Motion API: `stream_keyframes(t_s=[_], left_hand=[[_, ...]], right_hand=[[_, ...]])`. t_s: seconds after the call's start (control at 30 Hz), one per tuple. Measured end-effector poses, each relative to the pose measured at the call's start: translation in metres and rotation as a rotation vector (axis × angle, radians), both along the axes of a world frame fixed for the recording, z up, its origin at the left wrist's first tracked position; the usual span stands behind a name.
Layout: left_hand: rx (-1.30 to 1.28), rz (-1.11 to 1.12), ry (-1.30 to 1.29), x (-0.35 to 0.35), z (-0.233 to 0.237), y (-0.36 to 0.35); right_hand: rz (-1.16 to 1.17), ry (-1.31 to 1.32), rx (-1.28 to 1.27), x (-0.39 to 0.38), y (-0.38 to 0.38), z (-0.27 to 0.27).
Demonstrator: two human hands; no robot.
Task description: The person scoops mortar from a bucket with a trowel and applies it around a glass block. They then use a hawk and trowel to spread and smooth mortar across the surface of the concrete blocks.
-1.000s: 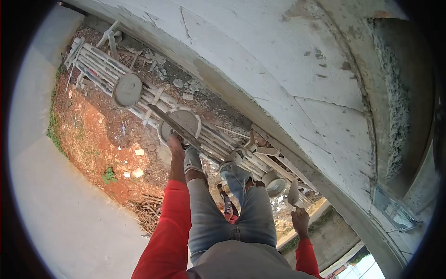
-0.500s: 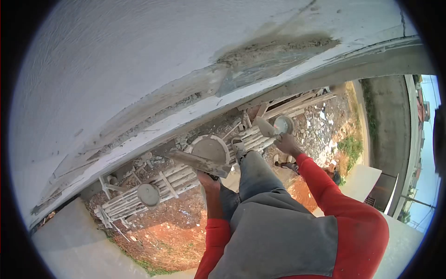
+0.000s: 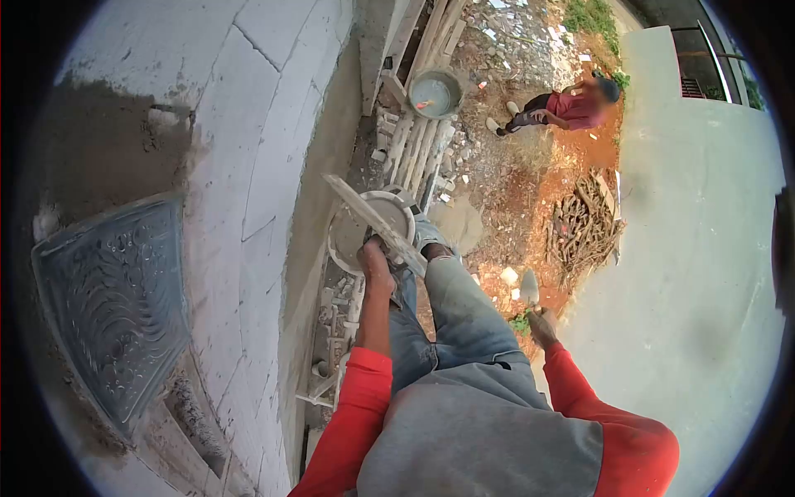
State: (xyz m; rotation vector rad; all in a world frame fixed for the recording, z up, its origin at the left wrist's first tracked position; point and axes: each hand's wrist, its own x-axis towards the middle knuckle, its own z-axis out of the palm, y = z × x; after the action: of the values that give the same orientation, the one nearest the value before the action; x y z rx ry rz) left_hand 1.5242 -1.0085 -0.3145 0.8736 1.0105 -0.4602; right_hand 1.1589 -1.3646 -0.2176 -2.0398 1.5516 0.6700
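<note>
My left hand [image 3: 375,260] is closed on the underside of a long mortar-stained board [image 3: 377,219]. Beneath the board is a round pan [image 3: 403,209] with grey mortar in it. My right hand [image 3: 543,326] grips the handle of a trowel [image 3: 529,287], held out to the right over the ground, its blade pointing away from me. Whether mortar lies on the blade is too small to tell.
A bucket [image 3: 436,93] of greyish liquid stands on wooden poles [image 3: 411,155]. On the left are a block wall [image 3: 240,141] and a patterned panel [image 3: 120,302]. A person [image 3: 571,108] stands below near a pile of sticks [image 3: 586,217].
The view has swung round, bringing the patterned panel and the whole person into sight. My right hand and trowel have moved away from the bucket. My left hand still holds the board.
</note>
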Motion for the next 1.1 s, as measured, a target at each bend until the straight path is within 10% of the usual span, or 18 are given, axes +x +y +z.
stream_keyframes(t_s=[0.37, 0.6, 0.83, 1.1], left_hand=[[0.282, -0.708, 0.01, 0.08, -0.114, -0.13], [0.223, -0.831, -0.038, 0.128, -0.215, -0.201], [0.114, -0.742, -0.1, 0.146, -0.284, -0.231], [0.472, -0.64, 0.106, 0.174, -0.34, -0.092]], right_hand=[[-0.154, 0.214, 0.15, -0.062, 0.06, -0.062], [-0.449, 0.145, 0.305, 0.077, 0.044, -0.051], [-0.229, 0.038, 0.238, 0.114, 0.035, -0.094], [0.324, 0.162, 0.294, 0.267, -0.007, -0.192]])
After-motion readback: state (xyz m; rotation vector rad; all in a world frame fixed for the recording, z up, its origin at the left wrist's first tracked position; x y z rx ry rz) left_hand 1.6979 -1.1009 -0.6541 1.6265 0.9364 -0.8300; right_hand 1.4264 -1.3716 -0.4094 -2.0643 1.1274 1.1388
